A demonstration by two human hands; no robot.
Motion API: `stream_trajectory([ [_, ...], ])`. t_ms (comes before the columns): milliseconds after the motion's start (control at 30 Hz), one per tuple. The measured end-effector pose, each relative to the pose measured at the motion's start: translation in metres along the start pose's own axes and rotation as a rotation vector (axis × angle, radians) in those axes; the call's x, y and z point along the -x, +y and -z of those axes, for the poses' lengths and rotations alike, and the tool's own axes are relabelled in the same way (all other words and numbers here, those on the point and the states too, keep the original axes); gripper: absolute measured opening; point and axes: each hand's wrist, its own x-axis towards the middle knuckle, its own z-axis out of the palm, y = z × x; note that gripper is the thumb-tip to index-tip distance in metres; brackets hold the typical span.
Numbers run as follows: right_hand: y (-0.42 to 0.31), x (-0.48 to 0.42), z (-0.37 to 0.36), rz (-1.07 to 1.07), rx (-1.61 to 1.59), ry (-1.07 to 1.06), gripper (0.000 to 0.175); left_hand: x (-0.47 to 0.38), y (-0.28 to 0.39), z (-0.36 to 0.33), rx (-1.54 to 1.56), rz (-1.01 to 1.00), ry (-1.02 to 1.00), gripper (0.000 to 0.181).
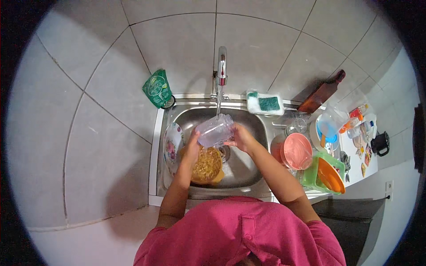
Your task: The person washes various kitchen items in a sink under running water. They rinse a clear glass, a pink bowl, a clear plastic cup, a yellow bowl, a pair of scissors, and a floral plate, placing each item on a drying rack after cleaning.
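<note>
Between both hands a clear plastic container (215,131) lies tilted under the stream from the chrome faucet (222,66). My left hand (193,143) grips its left end, while my right hand (242,138) holds the right end. Water runs onto the container's upper side and falls below it. Beneath, in the stainless steel sink (246,166), a yellow bowl (207,168) holds water with a bubbly surface. A white floral plate (173,149) leans against the basin's left wall. Part of the drain (225,153) shows beside the bowl.
Behind the basin sit a green pouch (158,88) and a sponge tray (265,102). A wooden cutting board (321,92) leans on the wall. To the right stand a pink bowl (297,151), a green basket (309,178) with an orange dish (329,174), and a black mug (380,143).
</note>
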Motion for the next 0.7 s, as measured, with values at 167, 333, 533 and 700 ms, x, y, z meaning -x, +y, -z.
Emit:
stream_trajectory([
  [167,0.003,0.006,-0.008,-0.034,0.07,0.012,0.033,-0.005,-0.014,0.007,0.053,0.167,-0.055,0.046],
  [333,0.011,0.014,-0.007,-0.084,0.091,-0.007,0.033,0.002,-0.001,-0.002,-0.14,0.144,0.018,0.047],
  [533,0.025,0.005,-0.003,-0.008,0.042,0.131,0.033,0.012,0.03,-0.029,-0.315,-0.032,0.029,0.054],
  [700,0.023,0.002,0.01,-0.028,-0.203,-0.056,0.039,0.009,0.035,-0.037,-0.606,-0.217,-0.042,0.065],
])
